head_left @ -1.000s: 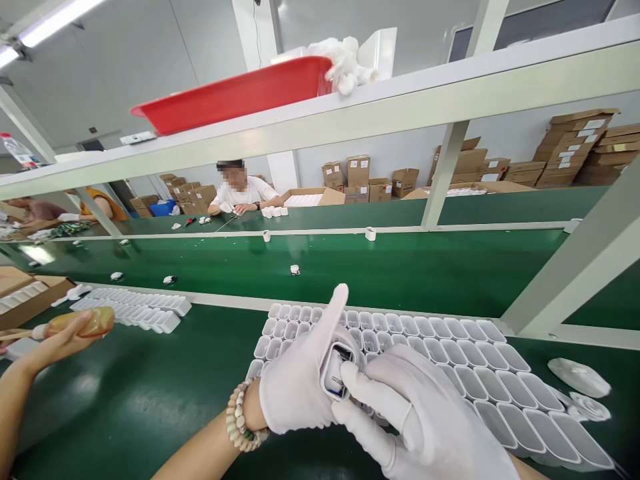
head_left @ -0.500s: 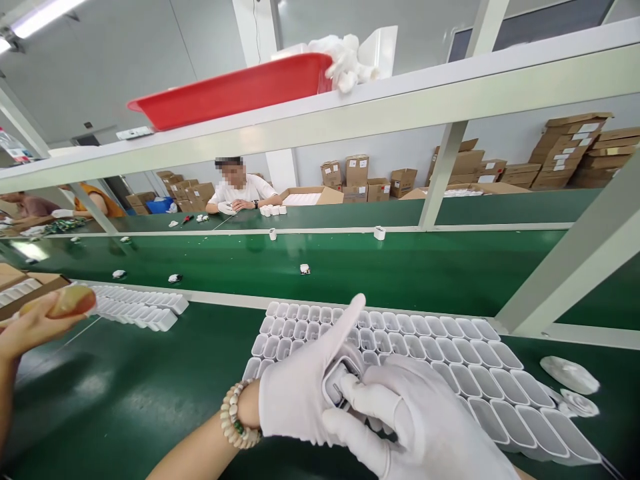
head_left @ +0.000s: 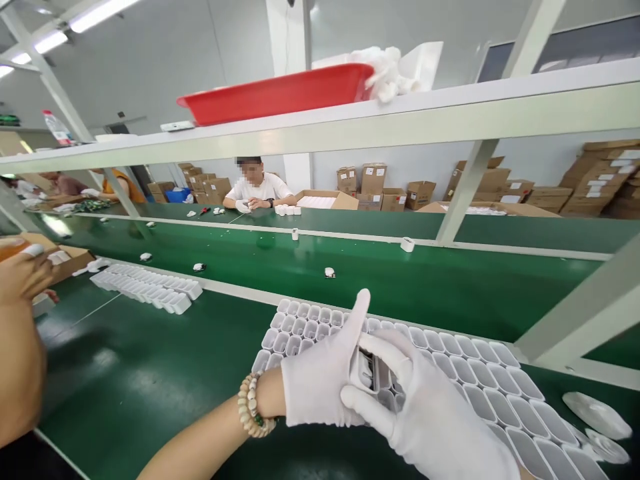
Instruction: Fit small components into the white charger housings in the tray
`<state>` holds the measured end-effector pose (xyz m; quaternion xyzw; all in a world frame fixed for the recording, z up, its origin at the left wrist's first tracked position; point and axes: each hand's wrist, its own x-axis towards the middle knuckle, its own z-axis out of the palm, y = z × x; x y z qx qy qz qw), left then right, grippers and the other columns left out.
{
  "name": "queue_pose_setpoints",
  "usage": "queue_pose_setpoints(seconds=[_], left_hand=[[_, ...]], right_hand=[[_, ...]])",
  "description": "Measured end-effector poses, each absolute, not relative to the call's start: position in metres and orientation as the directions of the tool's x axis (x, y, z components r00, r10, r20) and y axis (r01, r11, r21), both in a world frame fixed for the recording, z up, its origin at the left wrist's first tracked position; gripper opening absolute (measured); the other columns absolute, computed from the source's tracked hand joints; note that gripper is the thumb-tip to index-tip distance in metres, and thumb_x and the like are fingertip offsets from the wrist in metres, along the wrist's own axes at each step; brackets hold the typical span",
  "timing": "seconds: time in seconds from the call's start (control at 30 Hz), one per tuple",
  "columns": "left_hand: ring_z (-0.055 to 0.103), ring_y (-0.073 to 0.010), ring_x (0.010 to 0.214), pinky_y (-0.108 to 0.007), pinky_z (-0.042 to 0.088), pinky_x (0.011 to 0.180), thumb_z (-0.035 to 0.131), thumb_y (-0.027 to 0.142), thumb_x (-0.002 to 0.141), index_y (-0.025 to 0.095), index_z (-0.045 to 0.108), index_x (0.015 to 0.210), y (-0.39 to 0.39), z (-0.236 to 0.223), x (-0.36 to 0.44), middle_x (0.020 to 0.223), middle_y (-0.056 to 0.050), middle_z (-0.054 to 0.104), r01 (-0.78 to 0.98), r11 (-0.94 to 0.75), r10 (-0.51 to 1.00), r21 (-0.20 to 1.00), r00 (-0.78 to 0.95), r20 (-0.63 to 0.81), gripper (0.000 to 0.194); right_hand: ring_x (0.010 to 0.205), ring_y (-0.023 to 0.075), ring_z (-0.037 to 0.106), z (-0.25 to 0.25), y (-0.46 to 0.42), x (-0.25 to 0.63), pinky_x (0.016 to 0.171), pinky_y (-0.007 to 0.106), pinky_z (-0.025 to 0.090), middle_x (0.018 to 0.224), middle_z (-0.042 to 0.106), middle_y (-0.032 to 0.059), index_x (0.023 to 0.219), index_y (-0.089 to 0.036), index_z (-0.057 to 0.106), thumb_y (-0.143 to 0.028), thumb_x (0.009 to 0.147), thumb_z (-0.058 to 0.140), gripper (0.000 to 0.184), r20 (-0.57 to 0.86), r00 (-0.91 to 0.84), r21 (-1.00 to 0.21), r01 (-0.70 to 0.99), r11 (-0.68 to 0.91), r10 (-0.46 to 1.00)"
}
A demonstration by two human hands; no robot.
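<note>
Both my hands wear white gloves and meet over a clear plastic tray (head_left: 465, 353) of small white shells. My left hand (head_left: 325, 380), with a bead bracelet at the wrist, grips a small white plastic housing (head_left: 367, 369), its thumb sticking up. My right hand (head_left: 425, 413) pinches the same housing from the right, its fingers closed over the opening. Most of the housing is hidden between the gloves.
A second tray (head_left: 150, 288) lies left on the green table. A co-worker's bare hand (head_left: 23, 273) and arm sit at the far left. The green conveyor (head_left: 350, 267) carries small white parts. A person sits opposite. A red bin (head_left: 280, 97) rests on the shelf above.
My right hand has closed further over the housing, hiding its open end. The view has shifted right. The co-worker's hand at the left has risen and moved closer to the frame edge.
</note>
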<state>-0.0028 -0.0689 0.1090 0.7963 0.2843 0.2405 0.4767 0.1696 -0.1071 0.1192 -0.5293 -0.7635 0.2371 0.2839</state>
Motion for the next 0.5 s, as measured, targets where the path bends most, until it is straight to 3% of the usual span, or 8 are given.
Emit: queue_pose_setpoints(seconds=[0.07, 0.13, 0.17, 0.23, 0.27, 0.33, 0.4, 0.5], left_hand=[[0.064, -0.019, 0.093, -0.036, 0.05, 0.096, 0.075, 0.012, 0.066, 0.019, -0.031, 0.149, -0.068, 0.111, 0.002, 0.11, -0.006, 0.066, 0.256, -0.431, 0.674, 0.865, 0.729, 0.12, 0.135], [0.065, -0.0186, 0.092, -0.034, 0.052, 0.092, 0.075, 0.014, 0.067, 0.02, -0.027, 0.151, -0.062, 0.118, 0.0, 0.117, -0.008, 0.065, 0.295, -0.491, 0.653, 0.82, 0.747, 0.122, 0.132], [0.065, -0.0199, 0.093, -0.034, 0.052, 0.091, 0.075, 0.018, 0.068, 0.021, -0.018, 0.154, -0.057, 0.123, -0.004, 0.118, -0.009, 0.065, 0.342, -0.538, 0.644, 0.771, 0.756, 0.114, 0.127], [0.063, -0.0258, 0.105, -0.037, 0.051, 0.095, 0.077, 0.029, 0.07, 0.024, 0.016, 0.156, -0.042, 0.135, -0.021, 0.122, -0.01, 0.064, 0.518, -0.594, 0.693, 0.616, 0.719, 0.064, 0.106], [0.061, -0.029, 0.112, -0.04, 0.049, 0.098, 0.076, 0.034, 0.074, 0.027, 0.034, 0.15, -0.033, 0.141, -0.032, 0.125, -0.009, 0.063, 0.648, -0.558, 0.762, 0.518, 0.647, 0.011, 0.087], [0.059, -0.0288, 0.117, -0.041, 0.047, 0.102, 0.068, 0.037, 0.084, 0.028, 0.058, 0.132, -0.012, 0.147, -0.056, 0.126, -0.007, 0.063, 0.876, -0.297, 0.929, 0.38, 0.357, -0.097, 0.05], [0.061, -0.0281, 0.113, -0.044, 0.05, 0.097, 0.063, 0.037, 0.091, 0.02, 0.063, 0.121, 0.007, 0.143, -0.077, 0.122, -0.011, 0.064, 0.935, -0.13, 0.972, 0.329, 0.187, -0.146, 0.035], [0.063, -0.0258, 0.106, -0.044, 0.054, 0.09, 0.061, 0.036, 0.094, 0.014, 0.06, 0.12, 0.024, 0.124, -0.097, 0.12, -0.009, 0.062, 0.947, -0.056, 0.975, 0.317, 0.12, -0.187, 0.034]], right_hand=[[0.11, 0.0277, 0.064, 0.119, -0.102, 0.172, 0.093, 0.045, 0.054, 0.129, 0.062, 0.0033, 0.122, -0.034, 0.063, -0.037, 0.081, 0.066, 0.041, 0.139, -0.302, -0.702, 0.642, 0.309, 0.943], [0.116, 0.0286, 0.061, 0.117, -0.096, 0.177, 0.095, 0.044, 0.053, 0.132, 0.061, 0.0047, 0.121, -0.032, 0.064, -0.037, 0.081, 0.067, 0.04, 0.141, -0.322, -0.725, 0.61, 0.319, 0.936], [0.116, 0.0287, 0.061, 0.116, -0.092, 0.18, 0.095, 0.044, 0.053, 0.13, 0.062, 0.0052, 0.12, -0.031, 0.065, -0.038, 0.081, 0.067, 0.039, 0.147, -0.328, -0.727, 0.603, 0.327, 0.933], [0.11, 0.0279, 0.063, 0.112, -0.08, 0.188, 0.094, 0.044, 0.053, 0.124, 0.064, 0.0054, 0.117, -0.03, 0.065, -0.042, 0.082, 0.066, 0.037, 0.163, -0.313, -0.719, 0.612, 0.33, 0.935], [0.107, 0.0272, 0.064, 0.109, -0.07, 0.192, 0.092, 0.044, 0.054, 0.121, 0.065, 0.0054, 0.117, -0.029, 0.065, -0.044, 0.083, 0.066, 0.038, 0.173, -0.291, -0.707, 0.628, 0.324, 0.941], [0.1, 0.0248, 0.066, 0.103, -0.042, 0.201, 0.089, 0.041, 0.055, 0.118, 0.065, 0.0054, 0.119, -0.026, 0.064, -0.044, 0.082, 0.068, 0.042, 0.177, -0.224, -0.659, 0.696, 0.284, 0.958], [0.094, 0.0201, 0.066, 0.095, -0.006, 0.209, 0.09, 0.035, 0.054, 0.113, 0.065, 0.0054, 0.123, -0.022, 0.061, -0.035, 0.084, 0.069, 0.043, 0.12, -0.183, -0.564, 0.797, 0.218, 0.976], [0.093, 0.0189, 0.066, 0.081, 0.049, 0.216, 0.092, 0.035, 0.053, 0.115, 0.063, 0.011, 0.118, -0.013, 0.062, -0.018, 0.086, 0.067, 0.033, 0.06, -0.083, -0.485, 0.868, 0.102, 0.995]])
